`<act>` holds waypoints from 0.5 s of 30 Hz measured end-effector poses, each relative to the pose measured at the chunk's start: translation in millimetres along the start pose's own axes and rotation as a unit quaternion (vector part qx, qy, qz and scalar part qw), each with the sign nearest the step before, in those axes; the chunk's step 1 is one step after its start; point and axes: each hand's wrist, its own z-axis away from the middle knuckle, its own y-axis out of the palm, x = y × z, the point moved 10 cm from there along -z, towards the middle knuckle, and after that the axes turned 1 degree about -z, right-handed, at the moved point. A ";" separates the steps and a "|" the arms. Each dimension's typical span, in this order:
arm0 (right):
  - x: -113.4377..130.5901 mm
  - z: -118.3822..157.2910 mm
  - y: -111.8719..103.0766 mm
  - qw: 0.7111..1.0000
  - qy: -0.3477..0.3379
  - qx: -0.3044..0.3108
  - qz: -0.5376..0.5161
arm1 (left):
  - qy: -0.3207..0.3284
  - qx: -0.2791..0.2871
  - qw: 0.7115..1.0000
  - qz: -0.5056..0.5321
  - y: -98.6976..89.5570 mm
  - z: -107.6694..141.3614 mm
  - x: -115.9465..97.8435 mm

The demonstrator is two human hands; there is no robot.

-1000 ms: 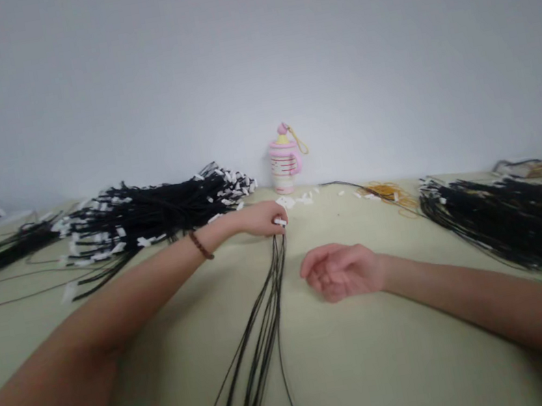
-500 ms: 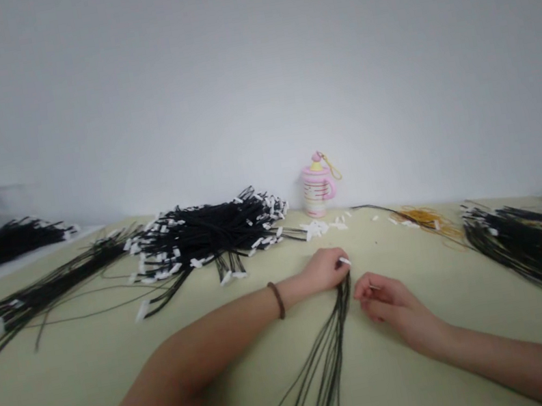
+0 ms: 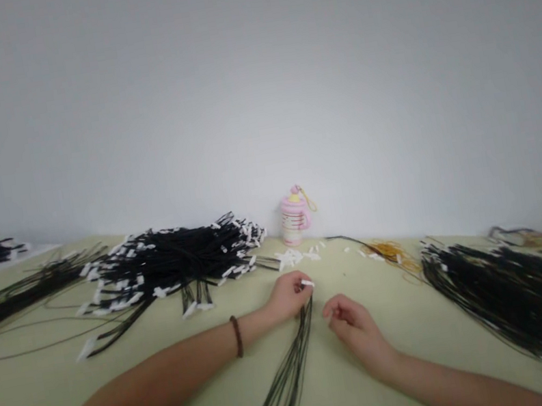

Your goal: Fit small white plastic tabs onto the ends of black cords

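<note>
My left hand (image 3: 291, 295), with a brown beaded band on the wrist, is closed around the upper end of a bundle of thin black wires (image 3: 291, 381). A small white connector (image 3: 307, 283) pokes out at its fingertips, and the wires trail down toward the bottom edge. To the right, my right hand (image 3: 359, 332) is held just apart from the bundle. Its fingers are loosely curled with a gap toward the thumb, and nothing shows between them.
A heap of black wires with white connectors (image 3: 176, 257) lies left of centre. More wire bundles (image 3: 521, 300) spread at the right. Against the wall stands a pink cup-shaped trinket (image 3: 292, 220), with loose white connectors (image 3: 289, 257) before it. Yellow rubber bands (image 3: 386, 251) lie right of these.
The whole view has shifted, so things appear farther left and lower. My left hand still grips the wires. My right hand remains beside them, its fingers a little more curled.
</note>
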 end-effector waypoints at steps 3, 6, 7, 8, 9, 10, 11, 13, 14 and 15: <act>-22.7 -5.5 3.0 0.996 0.082 0.022 -0.007 | -0.029 -0.002 0.999 0.027 -0.4 -4.6 5.5; -32.0 -7.3 5.9 0.993 0.112 0.037 -0.021 | -0.062 0.005 0.997 0.052 0.5 -5.3 5.8; -32.4 -7.3 7.0 0.992 0.113 0.043 -0.026 | -0.070 0.014 0.995 0.062 2.3 -4.6 4.5; -31.6 -7.1 8.6 0.992 0.112 0.050 -0.033 | -0.087 0.031 0.993 0.073 5.8 -3.2 4.6; -30.0 -6.8 10.8 0.991 0.110 0.062 -0.040 | -0.097 0.052 0.990 0.087 10.3 -1.4 3.5; -27.9 -6.3 13.4 0.990 0.107 0.075 -0.046 | -0.101 0.078 0.987 0.101 16.0 0.8 1.2; -25.4 -6.0 15.7 0.989 0.104 0.087 -0.052 | -0.102 0.097 0.984 0.109 20.1 3.0 -1.3; -20.5 -6.3 18.0 0.988 0.098 0.097 -0.066 | -0.095 0.122 0.981 0.119 26.1 6.8 -6.6; -18.5 -7.1 17.4 0.989 0.094 0.093 -0.072 | -0.094 0.127 0.980 0.121 27.8 8.4 -8.1; -17.5 -8.0 16.8 0.989 0.092 0.090 -0.073 | -0.091 0.132 0.980 0.122 29.3 9.7 -9.4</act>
